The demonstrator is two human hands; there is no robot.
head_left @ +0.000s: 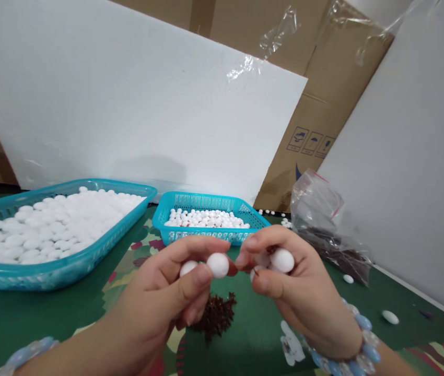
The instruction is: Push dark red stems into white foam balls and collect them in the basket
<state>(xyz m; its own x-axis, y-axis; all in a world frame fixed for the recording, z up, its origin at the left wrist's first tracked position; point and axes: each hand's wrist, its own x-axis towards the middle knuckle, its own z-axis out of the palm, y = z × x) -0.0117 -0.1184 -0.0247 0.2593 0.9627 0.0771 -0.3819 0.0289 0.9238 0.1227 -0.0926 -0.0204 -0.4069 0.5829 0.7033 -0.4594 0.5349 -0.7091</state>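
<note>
My left hand (163,292) is closed around white foam balls. One ball (218,265) is pinched between thumb and fingertips, and a second one (188,268) sits behind it in the fingers. Facing it, my right hand (304,282) is curled around several similar white balls (282,260), with small brown pieces (271,249) among them. The fingertips of both hands nearly meet. Below them, a heap of small dark-brown, spiky pieces (218,316) lies on the green mat (245,334), partly covered by my left hand.
A large blue basket (63,277) full of white balls stands at left. Behind my hands is a smaller blue basket (206,197) of white balls with brown bits. A clear plastic bag (319,209) with dark contents lies right. Loose white balls (390,317) are scattered nearby.
</note>
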